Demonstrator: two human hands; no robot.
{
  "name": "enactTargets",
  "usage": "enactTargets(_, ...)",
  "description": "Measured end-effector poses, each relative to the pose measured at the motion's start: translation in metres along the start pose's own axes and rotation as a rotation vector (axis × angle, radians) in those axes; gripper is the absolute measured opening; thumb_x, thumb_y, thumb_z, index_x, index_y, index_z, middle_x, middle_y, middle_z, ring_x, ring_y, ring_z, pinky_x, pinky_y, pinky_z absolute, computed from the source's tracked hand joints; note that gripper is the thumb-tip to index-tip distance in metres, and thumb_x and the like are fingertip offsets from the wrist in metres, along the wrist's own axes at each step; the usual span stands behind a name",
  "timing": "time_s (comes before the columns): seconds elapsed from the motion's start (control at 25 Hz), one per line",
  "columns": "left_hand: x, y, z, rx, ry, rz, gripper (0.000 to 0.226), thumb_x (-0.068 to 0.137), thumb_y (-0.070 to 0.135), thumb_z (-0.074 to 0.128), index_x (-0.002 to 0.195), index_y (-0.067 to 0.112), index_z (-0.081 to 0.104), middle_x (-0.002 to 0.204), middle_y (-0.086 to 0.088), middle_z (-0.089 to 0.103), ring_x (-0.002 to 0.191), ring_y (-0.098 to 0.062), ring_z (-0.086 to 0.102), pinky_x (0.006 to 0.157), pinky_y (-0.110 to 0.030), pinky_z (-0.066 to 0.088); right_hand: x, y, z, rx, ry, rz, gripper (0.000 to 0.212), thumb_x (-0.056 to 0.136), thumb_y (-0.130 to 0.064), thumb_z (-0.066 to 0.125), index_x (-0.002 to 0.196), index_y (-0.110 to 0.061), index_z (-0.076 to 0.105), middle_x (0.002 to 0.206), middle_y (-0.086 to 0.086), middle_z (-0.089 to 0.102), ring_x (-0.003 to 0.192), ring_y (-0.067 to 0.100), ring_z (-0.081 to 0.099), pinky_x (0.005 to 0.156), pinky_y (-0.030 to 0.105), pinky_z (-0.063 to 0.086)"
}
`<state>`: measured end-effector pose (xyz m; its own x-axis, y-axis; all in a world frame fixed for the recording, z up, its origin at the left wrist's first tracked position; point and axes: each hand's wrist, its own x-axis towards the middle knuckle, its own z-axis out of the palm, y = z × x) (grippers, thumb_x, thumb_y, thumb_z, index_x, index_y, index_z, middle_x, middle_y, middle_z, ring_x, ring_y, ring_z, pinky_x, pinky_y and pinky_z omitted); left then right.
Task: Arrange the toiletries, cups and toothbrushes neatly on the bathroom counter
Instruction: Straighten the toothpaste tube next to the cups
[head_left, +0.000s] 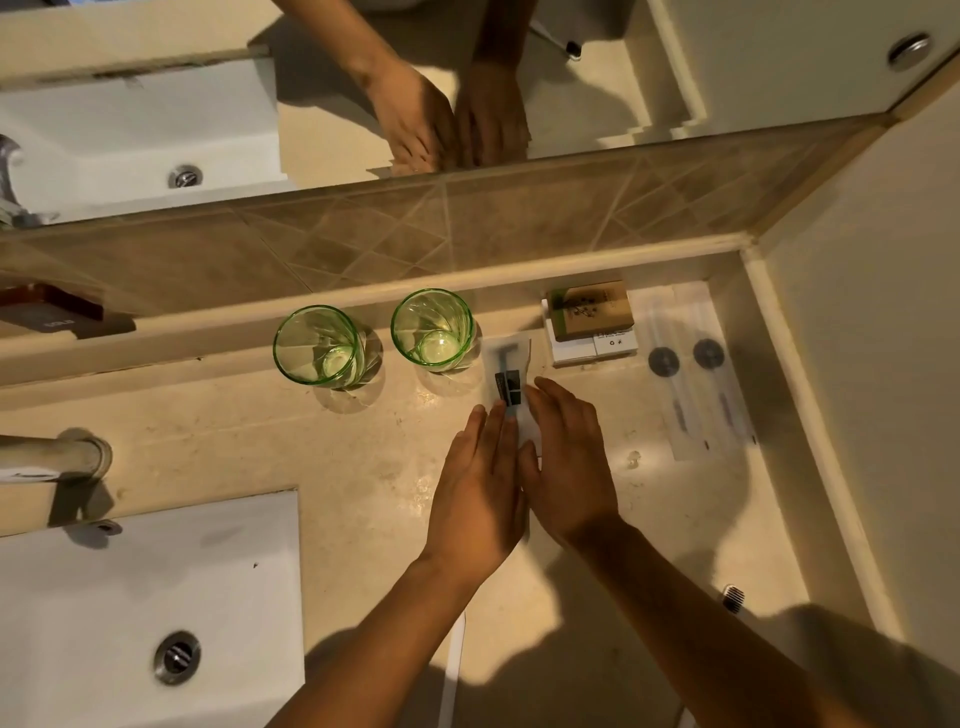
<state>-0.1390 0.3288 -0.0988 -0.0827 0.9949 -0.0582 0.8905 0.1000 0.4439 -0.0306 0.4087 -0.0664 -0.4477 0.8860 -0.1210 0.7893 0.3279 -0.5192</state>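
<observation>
A clear packet (508, 379) with a dark razor-like item inside lies on the beige counter (363, 467), just right of two green glass cups (318, 345) (432, 328). My left hand (480, 493) and my right hand (566, 457) lie flat with straight fingers on either side of the packet's near end, fingertips touching it. Further right, small stacked boxes (589, 322) stand against the back ledge. Two wrapped toothbrush packets (691, 374) lie side by side near the right wall.
A white sink (130, 597) with a metal drain fills the lower left, a faucet (57, 457) above it. A loose toothbrush head (732, 597) shows at the counter's right front. A white strip (452, 670) lies under my left forearm. The mirror (623, 78) rises behind the tiled ledge.
</observation>
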Motion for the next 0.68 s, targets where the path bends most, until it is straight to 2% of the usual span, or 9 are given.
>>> enactTargets(0.08,0.000,0.002,0.001,-0.016,0.026,0.047,0.058,0.100,0.021,0.045,0.153,-0.001,0.037,0.162,-0.019,0.036,0.155,-0.035,0.022,0.126,-0.047,0.022,-0.004,0.000,0.002,-0.022,0.015,-0.075,0.045,0.099,-0.029,0.042,0.140,-0.013,0.051,0.145,0.007,0.053,0.127,0.025,0.049,0.105,0.039,0.048)
enactTargets(0.16,0.002,0.001,0.003,-0.040,0.031,0.059,0.058,0.098,0.018,0.045,0.152,-0.002,0.037,0.161,-0.019,0.036,0.156,-0.034,0.022,0.124,-0.049,0.025,-0.007,0.004,0.006,-0.053,-0.010,-0.117,0.044,0.099,-0.026,0.046,0.139,-0.011,0.054,0.143,0.008,0.056,0.122,0.026,0.054,0.101,0.042,0.051)
enactTargets(0.28,0.008,0.000,0.005,-0.094,0.020,0.001,0.058,0.098,0.017,0.042,0.154,0.001,0.036,0.163,-0.017,0.035,0.155,-0.032,0.024,0.122,-0.050,0.029,-0.002,0.007,0.010,-0.053,-0.019,-0.102,0.046,0.098,-0.021,0.054,0.143,-0.013,0.050,0.145,0.006,0.055,0.123,0.024,0.054,0.103,0.040,0.049)
enactTargets(0.48,0.029,-0.007,0.003,-0.092,0.015,-0.020,0.060,0.098,0.019,0.039,0.156,0.004,0.032,0.165,-0.015,0.030,0.156,-0.031,0.022,0.121,-0.049,0.029,0.017,0.005,0.008,-0.031,-0.017,-0.099,0.047,0.100,-0.022,0.050,0.146,-0.014,0.046,0.149,0.004,0.051,0.125,0.023,0.052,0.106,0.037,0.046)
enactTargets(0.68,0.041,-0.008,-0.006,-0.171,0.078,-0.066,0.062,0.095,0.019,0.046,0.155,0.004,0.036,0.163,-0.017,0.035,0.152,-0.034,0.031,0.116,-0.050,0.037,0.036,0.004,0.009,-0.032,-0.007,-0.103,0.045,0.100,-0.023,0.049,0.145,-0.018,0.048,0.149,0.001,0.051,0.125,0.022,0.052,0.105,0.038,0.046)
